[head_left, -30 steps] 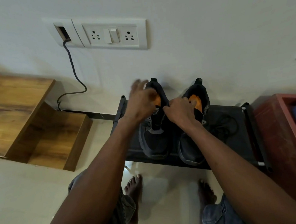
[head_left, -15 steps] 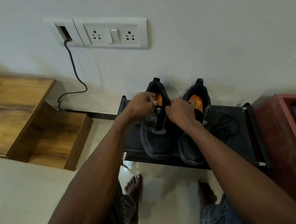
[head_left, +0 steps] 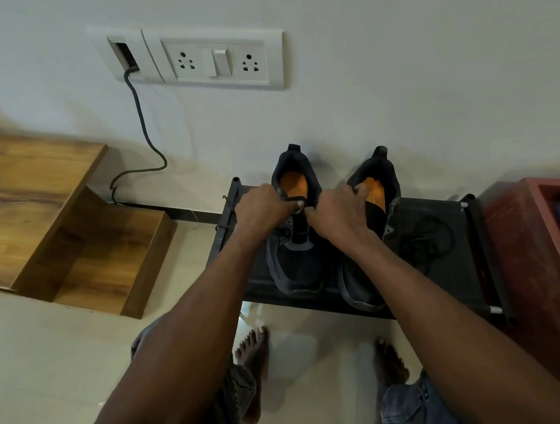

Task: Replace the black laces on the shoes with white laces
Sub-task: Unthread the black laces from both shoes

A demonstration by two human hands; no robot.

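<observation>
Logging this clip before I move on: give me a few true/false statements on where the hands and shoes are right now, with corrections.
1. Both black shoes with orange insoles, left and right, stand on the low black fabric rack. True.
2. The left hand and right hand work at the right shoe's top. False: they meet over the left shoe's opening.
3. A loose black lace lies on the rack to the right of the shoes. True.
4. White laces are already threaded through the left shoe. False: no white lace shows anywhere.
5. The left hand pinches a dark lace loop. True.
</observation>
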